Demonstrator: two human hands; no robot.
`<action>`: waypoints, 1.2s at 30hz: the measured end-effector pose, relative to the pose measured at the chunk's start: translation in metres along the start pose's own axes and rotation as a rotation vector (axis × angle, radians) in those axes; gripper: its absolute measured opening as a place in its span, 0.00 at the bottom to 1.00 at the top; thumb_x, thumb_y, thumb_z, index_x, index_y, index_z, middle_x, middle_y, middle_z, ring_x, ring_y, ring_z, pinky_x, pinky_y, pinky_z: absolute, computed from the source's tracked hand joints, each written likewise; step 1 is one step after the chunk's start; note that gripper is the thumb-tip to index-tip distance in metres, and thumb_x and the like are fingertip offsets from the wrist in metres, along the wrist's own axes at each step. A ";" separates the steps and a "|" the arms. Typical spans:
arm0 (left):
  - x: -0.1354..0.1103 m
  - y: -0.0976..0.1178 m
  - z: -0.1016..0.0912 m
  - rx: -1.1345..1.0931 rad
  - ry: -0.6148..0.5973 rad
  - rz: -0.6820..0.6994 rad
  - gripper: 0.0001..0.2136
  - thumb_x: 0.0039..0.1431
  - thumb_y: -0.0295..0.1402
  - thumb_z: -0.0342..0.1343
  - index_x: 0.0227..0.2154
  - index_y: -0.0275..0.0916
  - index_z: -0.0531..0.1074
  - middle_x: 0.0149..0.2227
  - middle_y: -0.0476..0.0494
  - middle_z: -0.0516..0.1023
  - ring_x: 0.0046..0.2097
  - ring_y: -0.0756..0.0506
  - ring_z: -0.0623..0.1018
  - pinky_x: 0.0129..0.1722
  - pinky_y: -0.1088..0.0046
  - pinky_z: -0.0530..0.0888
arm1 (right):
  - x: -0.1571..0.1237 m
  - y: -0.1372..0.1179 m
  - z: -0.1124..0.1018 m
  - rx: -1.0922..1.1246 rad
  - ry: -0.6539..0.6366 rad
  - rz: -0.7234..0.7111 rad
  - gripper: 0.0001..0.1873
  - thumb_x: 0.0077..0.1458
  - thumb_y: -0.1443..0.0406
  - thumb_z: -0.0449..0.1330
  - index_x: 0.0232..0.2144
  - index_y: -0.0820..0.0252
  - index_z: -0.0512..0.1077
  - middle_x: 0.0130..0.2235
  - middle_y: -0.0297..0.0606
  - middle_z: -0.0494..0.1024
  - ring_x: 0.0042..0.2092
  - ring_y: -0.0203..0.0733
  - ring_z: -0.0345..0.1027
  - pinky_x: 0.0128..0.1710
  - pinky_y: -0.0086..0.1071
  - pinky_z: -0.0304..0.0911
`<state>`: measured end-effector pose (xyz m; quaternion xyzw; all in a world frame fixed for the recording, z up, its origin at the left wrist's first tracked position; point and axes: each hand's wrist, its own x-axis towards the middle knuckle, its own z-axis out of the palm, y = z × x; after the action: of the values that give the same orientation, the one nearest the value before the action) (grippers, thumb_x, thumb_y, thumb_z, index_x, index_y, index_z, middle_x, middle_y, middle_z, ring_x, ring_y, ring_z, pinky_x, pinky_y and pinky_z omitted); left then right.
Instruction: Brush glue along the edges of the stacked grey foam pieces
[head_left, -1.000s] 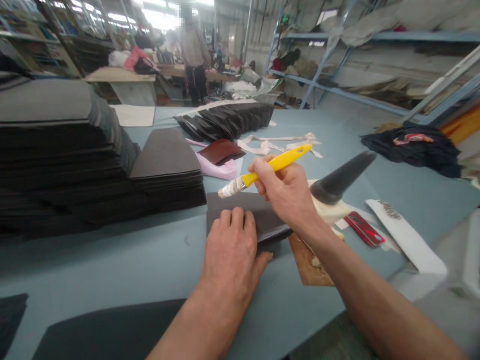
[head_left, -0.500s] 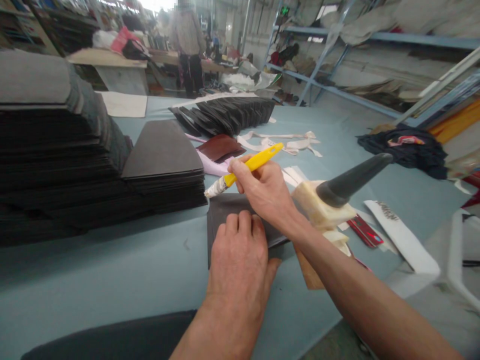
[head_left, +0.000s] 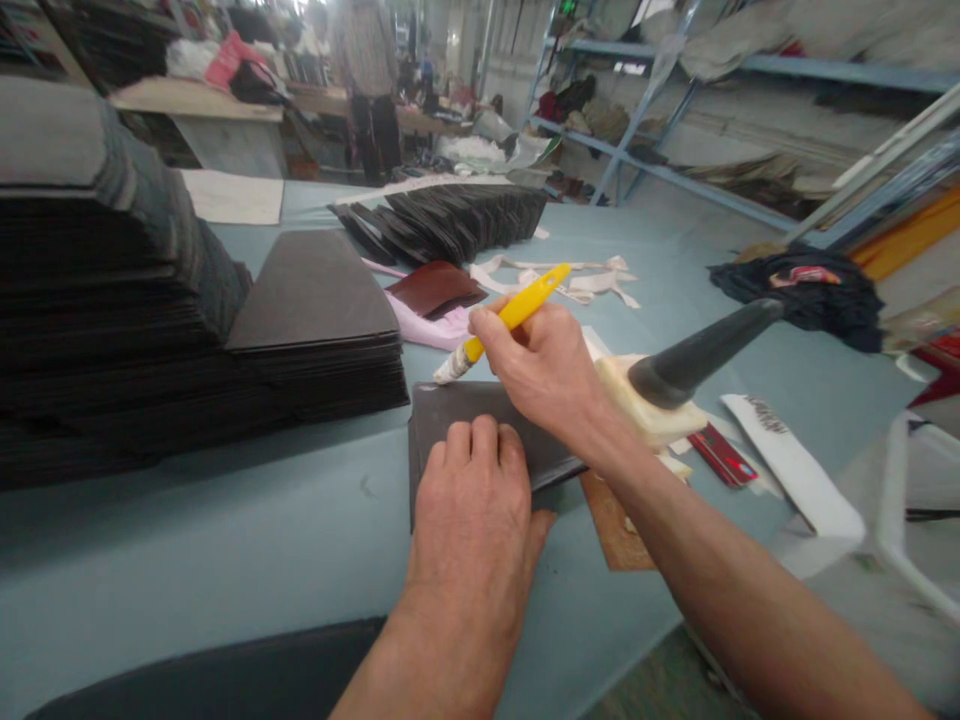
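My right hand (head_left: 544,360) is closed round the yellow handle of a paintbrush (head_left: 529,297). White paste coats its bristles, which are at the far left corner of a dark grey flat piece (head_left: 450,405). My left hand (head_left: 472,490) lies on top of this piece, palm down, fingers together and thumb out to the side. Under it the edges of further dark pieces show at the left. Right of my right wrist stands a cream foam block (head_left: 652,405) with a black tapered handle (head_left: 705,350) sticking up from it.
Tall stacks of dark pieces (head_left: 315,290) stand at the left. Behind are a fanned row of black pieces (head_left: 457,220), a brown piece (head_left: 435,288) and white strips (head_left: 600,285). A red packet (head_left: 724,455) and white strip (head_left: 795,465) lie right. A person (head_left: 367,80) stands far back.
The brush has moved slightly right, from the piece's corner along its far edge, and its handle is steeper. My left hand has stayed on the piece. The view has shifted a little.
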<state>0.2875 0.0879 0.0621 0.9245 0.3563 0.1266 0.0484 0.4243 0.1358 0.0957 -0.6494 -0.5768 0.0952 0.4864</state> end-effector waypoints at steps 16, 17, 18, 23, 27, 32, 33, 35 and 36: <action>0.004 0.000 -0.005 -0.011 -0.061 -0.007 0.28 0.54 0.45 0.77 0.51 0.34 0.79 0.49 0.34 0.79 0.50 0.34 0.79 0.48 0.53 0.83 | 0.000 -0.011 0.012 -0.005 -0.059 -0.083 0.21 0.72 0.55 0.57 0.27 0.56 0.68 0.24 0.29 0.70 0.29 0.35 0.65 0.32 0.32 0.58; 0.004 0.000 -0.005 -0.010 -0.062 -0.006 0.27 0.54 0.44 0.77 0.50 0.34 0.79 0.49 0.34 0.80 0.50 0.34 0.79 0.48 0.54 0.83 | 0.000 -0.011 0.014 -0.008 -0.073 -0.084 0.21 0.72 0.55 0.57 0.26 0.56 0.68 0.24 0.29 0.70 0.28 0.34 0.64 0.32 0.32 0.57; 0.004 0.000 -0.005 -0.009 -0.062 -0.006 0.26 0.54 0.44 0.77 0.50 0.35 0.79 0.49 0.34 0.80 0.50 0.34 0.79 0.47 0.55 0.83 | 0.000 -0.011 0.015 -0.020 -0.082 -0.085 0.21 0.72 0.56 0.57 0.26 0.56 0.68 0.24 0.29 0.70 0.28 0.34 0.63 0.32 0.32 0.56; 0.004 0.002 -0.007 -0.016 -0.083 -0.022 0.28 0.56 0.44 0.76 0.54 0.34 0.78 0.49 0.35 0.79 0.51 0.33 0.78 0.49 0.53 0.83 | 0.001 -0.002 0.007 -0.096 -0.027 -0.084 0.19 0.70 0.57 0.59 0.26 0.56 0.69 0.25 0.30 0.70 0.28 0.34 0.62 0.31 0.34 0.55; 0.006 0.003 -0.009 -0.004 -0.141 -0.040 0.29 0.58 0.43 0.74 0.57 0.33 0.77 0.52 0.33 0.78 0.52 0.32 0.78 0.50 0.50 0.82 | 0.002 0.001 0.004 -0.003 -0.033 -0.084 0.20 0.72 0.54 0.57 0.28 0.57 0.70 0.25 0.30 0.71 0.29 0.35 0.65 0.33 0.33 0.59; 0.004 0.002 -0.005 0.003 -0.104 -0.026 0.28 0.57 0.43 0.75 0.55 0.33 0.77 0.51 0.33 0.78 0.51 0.33 0.77 0.50 0.51 0.81 | 0.000 0.004 0.004 -0.006 -0.080 -0.083 0.22 0.71 0.51 0.58 0.28 0.57 0.70 0.25 0.29 0.71 0.30 0.36 0.66 0.34 0.32 0.61; 0.003 0.001 -0.003 0.009 -0.075 -0.013 0.29 0.57 0.44 0.75 0.56 0.33 0.77 0.51 0.33 0.78 0.51 0.33 0.77 0.50 0.52 0.81 | 0.000 0.006 0.002 -0.037 -0.075 -0.079 0.23 0.71 0.52 0.58 0.27 0.57 0.70 0.25 0.29 0.70 0.30 0.35 0.65 0.34 0.32 0.60; 0.000 -0.001 0.001 0.028 -0.008 0.015 0.29 0.57 0.45 0.75 0.56 0.33 0.76 0.50 0.34 0.77 0.50 0.33 0.77 0.48 0.53 0.81 | 0.000 0.009 -0.006 -0.090 -0.050 -0.072 0.23 0.71 0.53 0.59 0.24 0.56 0.68 0.24 0.28 0.68 0.28 0.34 0.63 0.33 0.32 0.58; -0.001 -0.001 0.002 0.039 0.017 0.029 0.29 0.57 0.46 0.74 0.56 0.33 0.76 0.50 0.34 0.77 0.50 0.34 0.76 0.47 0.54 0.80 | 0.000 0.011 -0.009 -0.102 -0.036 -0.072 0.23 0.70 0.54 0.59 0.24 0.56 0.67 0.23 0.28 0.67 0.28 0.34 0.62 0.32 0.32 0.58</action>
<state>0.2869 0.0885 0.0596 0.9292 0.3457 0.1283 0.0257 0.4376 0.1329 0.0926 -0.6504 -0.6125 0.0597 0.4453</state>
